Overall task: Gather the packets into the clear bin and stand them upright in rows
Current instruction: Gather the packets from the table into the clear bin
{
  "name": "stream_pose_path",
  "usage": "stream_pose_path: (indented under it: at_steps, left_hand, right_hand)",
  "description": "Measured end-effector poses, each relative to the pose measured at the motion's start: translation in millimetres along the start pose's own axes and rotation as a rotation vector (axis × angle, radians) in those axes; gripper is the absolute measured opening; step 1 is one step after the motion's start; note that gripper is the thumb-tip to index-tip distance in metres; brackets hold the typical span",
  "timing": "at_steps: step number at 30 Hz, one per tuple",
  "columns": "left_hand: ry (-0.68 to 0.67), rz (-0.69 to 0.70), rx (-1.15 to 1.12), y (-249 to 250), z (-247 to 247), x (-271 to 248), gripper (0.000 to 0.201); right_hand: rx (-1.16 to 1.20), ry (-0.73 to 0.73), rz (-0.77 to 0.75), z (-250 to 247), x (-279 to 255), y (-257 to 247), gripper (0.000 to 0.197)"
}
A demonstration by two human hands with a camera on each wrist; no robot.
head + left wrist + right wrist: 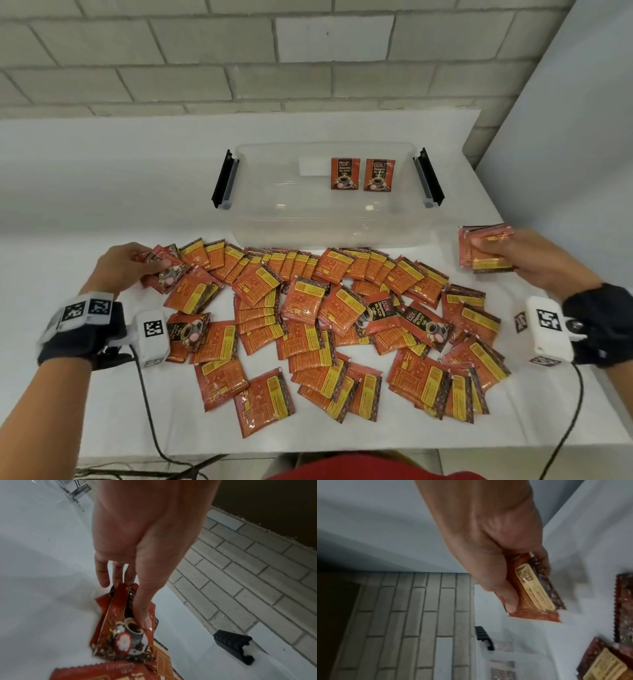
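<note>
Several red-and-yellow coffee packets lie scattered across the white table in front of the clear bin. Two packets stand upright against the bin's far wall. My left hand pinches a small bunch of packets at the pile's left end, thumb on top. My right hand grips a stack of packets, also seen as the stack in the right wrist view, raised just right of the bin's near corner.
The bin has black latch handles on its left and right ends. A brick wall runs behind the table. Cables trail off the table's front edge from both wrist units.
</note>
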State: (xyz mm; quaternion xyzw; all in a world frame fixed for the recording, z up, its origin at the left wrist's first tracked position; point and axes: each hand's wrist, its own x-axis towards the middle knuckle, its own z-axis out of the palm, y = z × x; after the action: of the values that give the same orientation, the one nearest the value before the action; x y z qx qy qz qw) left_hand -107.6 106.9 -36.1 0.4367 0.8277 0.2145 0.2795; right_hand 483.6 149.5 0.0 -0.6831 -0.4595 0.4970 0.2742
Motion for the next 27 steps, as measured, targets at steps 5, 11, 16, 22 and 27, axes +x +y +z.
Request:
stream_pose_path:
  at_steps: [5,11,16,22,27]
  left_hand:
    - [0.064,0.072,-0.215,-3,-10,-3,0.032]
    - [-0.191,-0.021,-0.336,-11,-23,3,0.057]
    - [-0.159,-0.048,-0.124,-8,1,1,0.034]
    - [-0.099,-0.091,-0.085,-4,2,5,0.045]
    - [-0.072,-0.121,-0.150,4,0,4,0.066]
  right_hand:
    - [-0.290,-0.235,0.053,-2,-33,6,0.108]
    - [-0.532,-0.188,0.088,23,-40,32,0.070]
    - [-0.617,-0.137,0.070,25,-32,45,0.121]
    - [-0.349,-0.092,0.020,18,-43,26,0.078]
    - [-0.286,-0.103,-0.054,16,-45,26,0.064]
